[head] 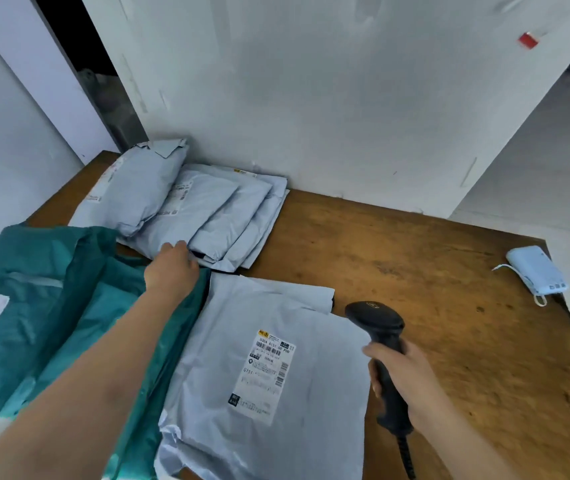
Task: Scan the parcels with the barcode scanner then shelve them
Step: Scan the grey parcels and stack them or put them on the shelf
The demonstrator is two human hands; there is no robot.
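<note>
Your right hand [405,379] wraps the scanner [377,323] at 4 o'clock. Your left hand [172,268] meets the parcel stack [221,216] at 11 o'clock. Its finger curl cannot be told, possibly a pinch. Draw the top one out, printed side up, then aim squarely.

**Parcels out, scanner in hand**

I see the black barcode scanner [385,341] upright in my right hand [405,375], its head over the near grey parcel [235,323]. That parcel lies flat on the table [432,271], label up. Teal parcels [51,289] overlap to its left. Further back, flat grey parcels [228,216] are stacked, with a puffy grey parcel [134,192] leaning on them.
</note>
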